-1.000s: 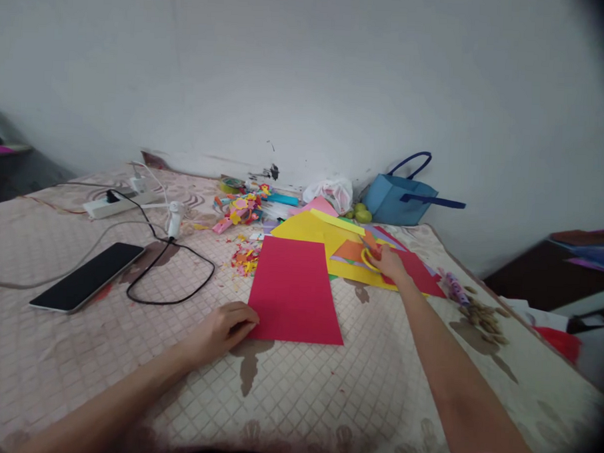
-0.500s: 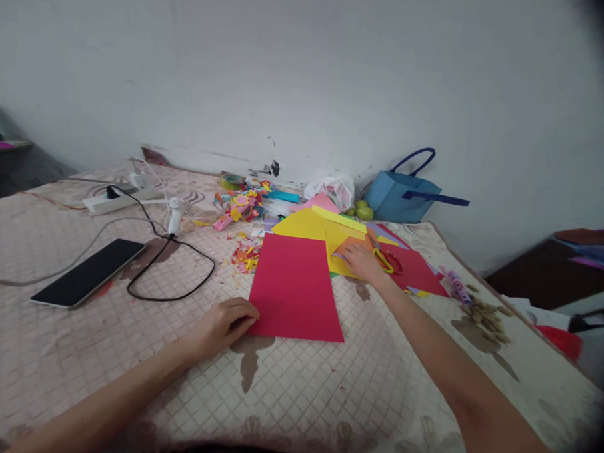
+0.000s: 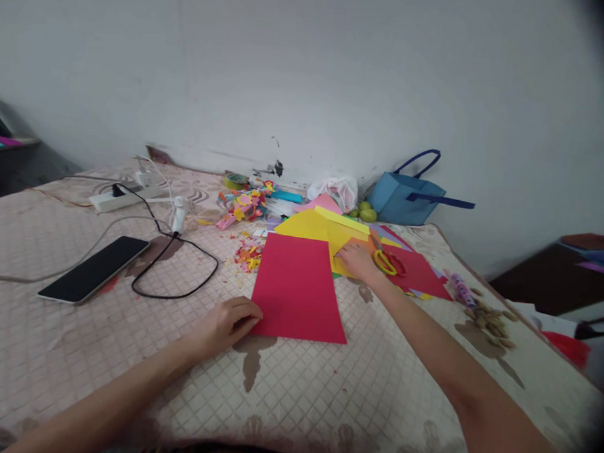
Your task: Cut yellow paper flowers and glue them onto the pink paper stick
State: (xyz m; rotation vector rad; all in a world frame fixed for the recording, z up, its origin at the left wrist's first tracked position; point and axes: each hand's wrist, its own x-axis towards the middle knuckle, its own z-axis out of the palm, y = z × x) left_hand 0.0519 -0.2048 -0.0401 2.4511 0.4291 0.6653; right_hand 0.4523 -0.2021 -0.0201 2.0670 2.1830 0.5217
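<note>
Phone [image 3: 94, 269] at 9 o'clock, idle. Left hand [image 3: 230, 320], fingers curled, pins near-left corner of red sheet [image 3: 299, 290] flat at centre. Right hand [image 3: 356, 259] at 1 o'clock, fingers flat on yellow paper [image 3: 317, 226], gripping nothing; scissors [image 3: 384, 259] just beside.

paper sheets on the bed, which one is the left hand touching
The large red sheet lying alone in front. The left hand presses its near left corner. The other sheets sit stacked farther back, by the right hand and the yellow-handled scissors.
</note>
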